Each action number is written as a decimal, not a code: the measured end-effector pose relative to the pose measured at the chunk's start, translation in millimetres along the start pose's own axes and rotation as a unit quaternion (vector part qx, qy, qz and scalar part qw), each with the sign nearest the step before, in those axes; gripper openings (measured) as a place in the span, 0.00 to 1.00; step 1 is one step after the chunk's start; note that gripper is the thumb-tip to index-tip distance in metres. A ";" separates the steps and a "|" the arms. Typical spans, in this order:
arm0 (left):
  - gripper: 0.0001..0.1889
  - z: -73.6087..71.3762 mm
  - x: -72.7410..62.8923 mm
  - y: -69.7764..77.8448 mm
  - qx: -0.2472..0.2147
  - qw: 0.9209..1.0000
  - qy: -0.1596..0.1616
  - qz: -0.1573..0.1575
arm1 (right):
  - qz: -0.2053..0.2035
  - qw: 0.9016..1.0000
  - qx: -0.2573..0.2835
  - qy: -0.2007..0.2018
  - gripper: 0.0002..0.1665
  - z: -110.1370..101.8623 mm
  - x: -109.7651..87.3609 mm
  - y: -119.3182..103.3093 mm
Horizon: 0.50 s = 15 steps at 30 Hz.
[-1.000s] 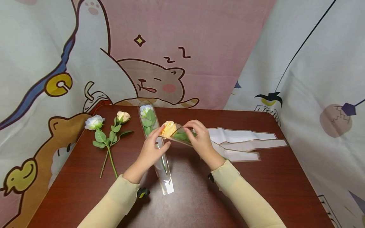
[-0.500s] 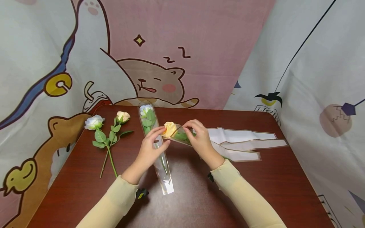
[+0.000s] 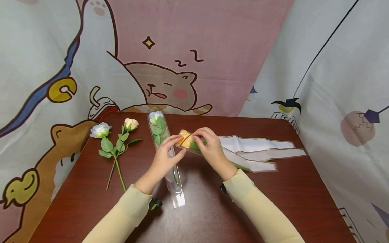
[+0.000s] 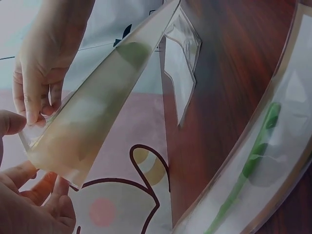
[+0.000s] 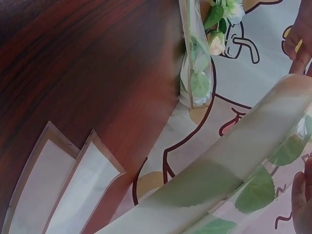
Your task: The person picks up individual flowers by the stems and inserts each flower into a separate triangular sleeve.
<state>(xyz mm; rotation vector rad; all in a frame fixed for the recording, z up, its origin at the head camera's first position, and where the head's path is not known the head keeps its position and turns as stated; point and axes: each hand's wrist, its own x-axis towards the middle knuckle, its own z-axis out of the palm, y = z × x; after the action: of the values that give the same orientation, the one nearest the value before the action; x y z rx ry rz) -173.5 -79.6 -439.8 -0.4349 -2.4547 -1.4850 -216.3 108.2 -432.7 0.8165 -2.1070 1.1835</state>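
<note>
In the head view, a yellow rose (image 3: pixel 184 138) lies inside a clear, gold-edged flower sleeve (image 3: pixel 195 148), its head at the sleeve's mouth. My right hand (image 3: pixel 209 148) pinches the sleeve's upper edge beside the bloom. My left hand (image 3: pixel 164 160) reaches in from the left, its rather straight fingers touching the rose at the mouth and its thumb held apart below. From the left wrist, the sleeve (image 4: pixel 92 117) slants up between both hands, the bloom blurred through its film. Green leaves (image 5: pixel 256 190) show through the sleeve in the right wrist view.
A wrapped pale blue rose (image 3: pixel 157 125) lies under and beyond my left hand. Two loose roses, one bluish white (image 3: pixel 101 130) and one peach (image 3: pixel 131 124), lie at the left. Several flat white sleeves (image 3: pixel 258 145) fan out at the right. A patterned cloth (image 3: pixel 228 67) hangs behind the table.
The sleeve's gold-edged mouth has moved left over the rose, which now sits within it. My left hand has shifted slightly right with the bloom; my right hand stays nearly in place.
</note>
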 end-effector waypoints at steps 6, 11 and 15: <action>0.22 0.1 -0.6 -0.6 0.007 1.000 0.004 -0.006 | 0.001 1.000 -0.001 0.004 0.02 -2.1 -0.3 1.3; 0.22 1.4 -0.4 -1.1 0.014 1.000 0.005 -0.001 | 0.004 1.000 0.002 0.003 0.02 -2.8 -0.7 1.8; 0.23 4.1 0.8 1.1 0.025 1.000 0.005 0.004 | -0.001 1.000 0.004 0.004 0.02 -1.8 0.0 0.5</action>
<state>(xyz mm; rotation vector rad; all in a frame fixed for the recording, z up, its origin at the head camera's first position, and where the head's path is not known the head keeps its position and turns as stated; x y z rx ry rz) -174.0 -75.4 -440.5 -0.4260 -2.4733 -1.4173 -216.4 110.0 -432.2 0.8163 -2.0957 1.1923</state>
